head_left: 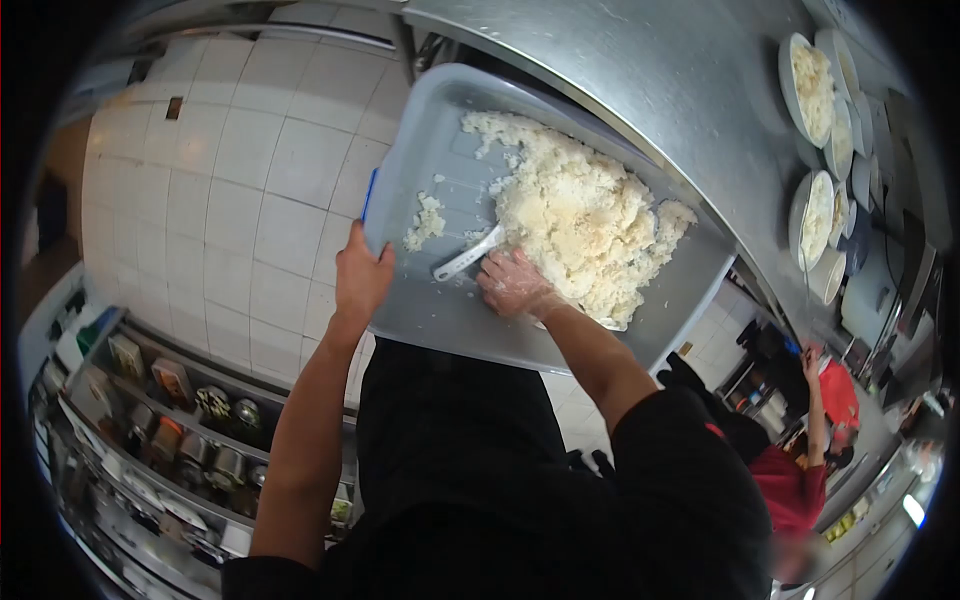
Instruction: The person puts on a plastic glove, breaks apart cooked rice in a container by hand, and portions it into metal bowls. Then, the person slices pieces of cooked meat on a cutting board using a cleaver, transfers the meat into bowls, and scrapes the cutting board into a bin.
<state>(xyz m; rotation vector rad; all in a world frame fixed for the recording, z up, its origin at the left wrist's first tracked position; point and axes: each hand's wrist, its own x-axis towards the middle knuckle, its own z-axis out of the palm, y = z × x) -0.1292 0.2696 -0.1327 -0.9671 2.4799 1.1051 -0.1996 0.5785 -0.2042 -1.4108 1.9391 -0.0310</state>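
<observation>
A large grey plastic tub [425, 330] is in front of my body, tilted in the view. A big mound of cooked white rice [585, 205] fills its middle and right side, with a smaller clump near the left wall. My left hand [362, 275] grips the tub's left rim, thumb over the edge. Inside the tub, my right hand [515, 284] is at the lower left edge of the mound, fingers curled together and grains stuck to the skin. What those fingers hold is hidden. Beside them lies a light-coloured utensil handle [468, 255], its other end buried in rice.
A steel counter [620, 70] runs along the tub's far side. Bowls of rice [812, 90] stand at its right. At lower right is another person in a red top [790, 485]. Shelving with containers [195, 440] stands at lower left, beside the tiled floor [240, 200].
</observation>
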